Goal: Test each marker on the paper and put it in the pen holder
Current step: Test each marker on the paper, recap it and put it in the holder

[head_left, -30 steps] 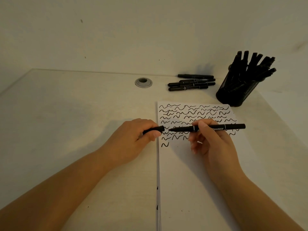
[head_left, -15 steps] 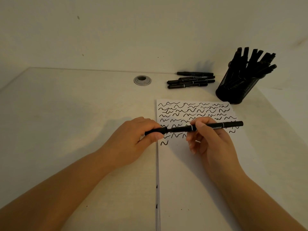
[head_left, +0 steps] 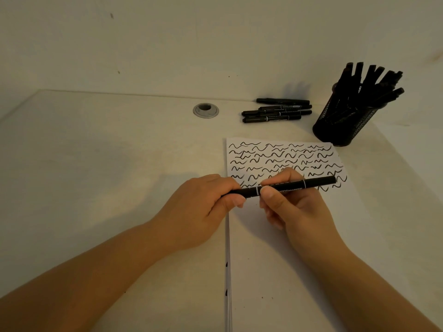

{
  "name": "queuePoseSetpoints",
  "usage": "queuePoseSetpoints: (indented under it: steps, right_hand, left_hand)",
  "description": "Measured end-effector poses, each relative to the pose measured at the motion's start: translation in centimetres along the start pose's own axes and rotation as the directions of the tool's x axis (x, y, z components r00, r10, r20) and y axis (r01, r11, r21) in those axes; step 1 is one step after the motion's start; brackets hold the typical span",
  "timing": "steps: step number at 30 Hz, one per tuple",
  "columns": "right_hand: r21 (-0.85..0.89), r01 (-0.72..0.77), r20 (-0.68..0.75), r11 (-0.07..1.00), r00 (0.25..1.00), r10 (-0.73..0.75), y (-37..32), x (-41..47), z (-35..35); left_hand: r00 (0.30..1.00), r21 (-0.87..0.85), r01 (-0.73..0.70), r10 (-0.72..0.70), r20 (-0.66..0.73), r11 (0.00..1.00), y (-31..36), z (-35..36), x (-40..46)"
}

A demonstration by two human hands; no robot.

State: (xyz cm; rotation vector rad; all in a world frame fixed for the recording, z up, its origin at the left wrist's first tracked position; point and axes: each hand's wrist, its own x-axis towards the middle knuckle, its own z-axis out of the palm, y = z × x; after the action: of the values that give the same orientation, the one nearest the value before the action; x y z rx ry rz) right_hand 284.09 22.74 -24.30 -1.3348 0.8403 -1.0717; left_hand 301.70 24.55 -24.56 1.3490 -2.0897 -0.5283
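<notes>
Now sitting fully capped: the slim black plastic marker with white band and lettering [head_left: 282, 188], held level across the middle of the frame. A second ago showing a gap between cap and bare tip; half a second ago closing; now reading as one unbroken black rod. Gripping the cap end, fingers curled round it with thumb pressing underneath: the left hand [head_left: 203, 207]. Pinching the barrel just right of the white band, between thumb and forefinger, remaining fingers folded below: the right hand [head_left: 294, 207]. Hovering just above the lowest squiggles on the white sheet of paper covered in rows of black wavy test strokes [head_left: 282, 236], apparently not touching it.

Suggesting that the testing of this marker is finished, leaving only the carrying over to the black mesh cylindrical pen holder [head_left: 345, 125] standing at the upper right, just beyond the sheet's far corner and already bristling with capped markers. Probably calling for the left hand letting go first.

Still waiting, lying side by side above the sheet and left of the holder: a cluster of loose black markers [head_left: 275, 111], well apart from the hands.

Underlying everything: a pale cream desk top [head_left: 96, 176], dimly lit, with a round grey metal cable grommet [head_left: 206, 110] set in it at upper centre. Rising behind: a plain off-white wall [head_left: 191, 39] bearing a few small dark specks.
</notes>
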Motion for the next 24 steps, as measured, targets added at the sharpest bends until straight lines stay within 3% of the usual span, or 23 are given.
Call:
queuePoseSetpoints:
  steps: [10,16,19,21,24]
  right_hand:
    - [-0.016,0.015,0.082,1.0,0.997,-0.013,0.4,0.0,-0.3]
    - [-0.208,0.028,-0.046,0.978,0.998,-0.038,0.0,0.3,0.5]
    - [-0.438,-0.003,-0.154,0.899,0.985,-0.072,-0.3,-0.1,0.4]
    - [-0.541,0.081,-0.143,0.837,0.972,-0.187,-0.6,-0.5,0.0]
    - [-0.757,0.312,0.015,0.574,0.887,-0.462,-1.3,-0.5,-1.0]
  left_hand:
    - [0.987,-0.247,0.12,-0.087,0.137,0.962,-0.4,0.1,-0.2]
    - [0.991,-0.264,0.131,-0.119,0.059,0.956,-0.5,0.1,0.3]
    - [0.99,-0.255,0.137,-0.143,-0.008,0.957,-0.5,0.0,0.4]
    - [0.985,-0.258,0.151,-0.168,-0.046,0.954,-0.6,-0.2,0.5]
    - [0.978,-0.209,0.19,-0.204,-0.046,0.959,-0.7,-0.4,0.9]
